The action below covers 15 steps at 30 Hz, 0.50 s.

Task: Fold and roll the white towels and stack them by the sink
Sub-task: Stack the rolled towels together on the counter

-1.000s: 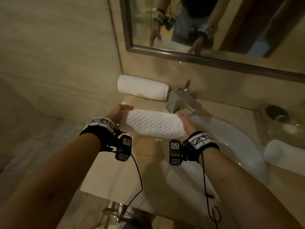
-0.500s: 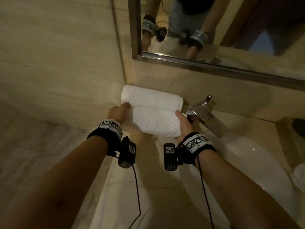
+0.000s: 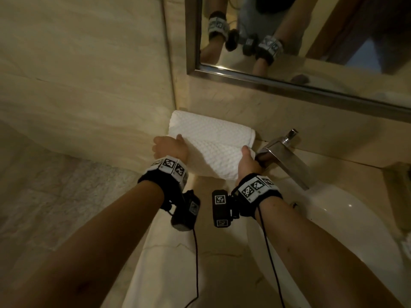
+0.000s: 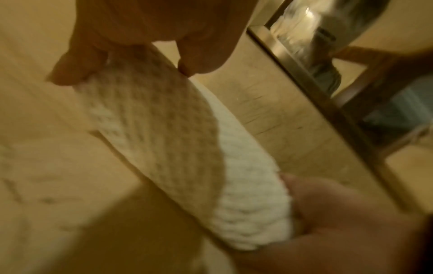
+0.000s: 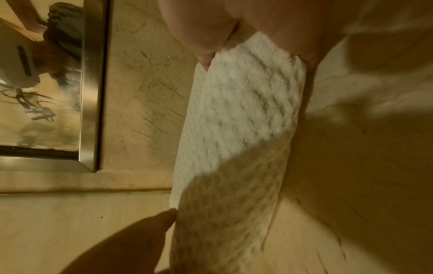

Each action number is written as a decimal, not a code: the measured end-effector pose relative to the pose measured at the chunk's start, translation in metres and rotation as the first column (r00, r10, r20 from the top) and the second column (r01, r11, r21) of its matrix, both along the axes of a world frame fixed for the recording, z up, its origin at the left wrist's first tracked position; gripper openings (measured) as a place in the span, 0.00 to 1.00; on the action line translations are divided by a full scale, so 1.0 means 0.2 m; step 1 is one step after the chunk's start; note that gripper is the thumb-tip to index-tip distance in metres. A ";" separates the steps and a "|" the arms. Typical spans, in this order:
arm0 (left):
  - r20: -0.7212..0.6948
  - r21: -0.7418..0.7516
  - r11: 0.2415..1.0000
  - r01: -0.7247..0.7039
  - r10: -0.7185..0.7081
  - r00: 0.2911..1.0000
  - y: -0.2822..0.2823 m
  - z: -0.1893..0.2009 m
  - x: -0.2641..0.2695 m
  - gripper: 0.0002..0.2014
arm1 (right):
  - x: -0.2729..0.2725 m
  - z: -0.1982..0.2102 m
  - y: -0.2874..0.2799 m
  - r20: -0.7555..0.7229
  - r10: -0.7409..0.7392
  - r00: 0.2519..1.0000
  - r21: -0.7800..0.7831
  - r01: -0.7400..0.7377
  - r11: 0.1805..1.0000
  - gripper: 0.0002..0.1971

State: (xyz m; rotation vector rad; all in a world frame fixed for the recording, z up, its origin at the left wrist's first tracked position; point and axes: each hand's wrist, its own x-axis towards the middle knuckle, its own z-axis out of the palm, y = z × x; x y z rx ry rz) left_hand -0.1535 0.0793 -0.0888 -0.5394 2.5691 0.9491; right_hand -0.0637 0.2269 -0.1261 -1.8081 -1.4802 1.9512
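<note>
Rolled towel in your hands: white, waffle-textured roll (image 3: 214,158), lying crosswise between your two hands on the near-left part of the beige marble worktop (image 3: 222,252), just in front of the second roll and touching it.
Left hand: your left hand (image 3: 170,148) caps the left end of the near roll; in the left wrist view the thumb and fingers (image 4: 70,70) curl round that end (image 4: 164,129), so it is gripping the towel.
Right hand: your right hand (image 3: 246,162) holds the right end, thumb laid on top of the cloth; the right wrist view shows the palm and fingers (image 5: 206,37) wrapped round the end (image 5: 239,120), with the left thumb touching the far end.
Wristbands: black bands with black-and-white square markers on both wrists (image 3: 169,168), each with a small black camera block and a thin cable hanging down.
Flat cloth: a pale white cloth (image 3: 169,263) lies on the worktop under your forearms; I cannot tell whether it is another towel.
Basin: white oval sink bowl (image 3: 333,218) to your right, well clear of the rolls.
Tap: square chrome faucet (image 3: 287,156) just beside your right hand.
Second roll: another white waffle towel roll (image 3: 211,130) sits against the back wall in the left corner.
Mirror: metal-framed mirror (image 3: 289,83) above, reflecting both wrists.
</note>
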 end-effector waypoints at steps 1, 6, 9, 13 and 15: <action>0.021 -0.005 1.000 -0.010 0.010 1.000 0.01 0.00 0.01 0.31 | 0.00 0.00 0.00 0.006 0.010 1.000 0.011 -0.010 1.000 0.36; 0.101 0.028 0.998 0.049 -0.052 0.994 -0.02 -0.04 0.02 0.36 | -0.04 0.04 0.00 0.043 0.148 0.988 -0.037 -0.147 0.988 0.38; 0.311 0.331 0.935 -0.130 0.022 0.950 -0.02 -0.05 0.03 0.40 | -0.05 0.00 0.04 0.064 0.216 0.974 -0.051 -0.213 0.976 0.50; 0.439 0.645 0.733 -0.219 -0.120 0.891 0.02 0.00 0.08 0.30 | -0.02 -0.19 0.14 -0.025 0.253 0.967 -0.310 -0.248 0.918 0.62; 0.493 0.705 0.635 -0.314 -0.121 0.862 0.02 -0.01 0.09 0.21 | 0.04 0.01 0.08 -0.069 0.235 0.970 -0.372 -0.243 0.896 0.44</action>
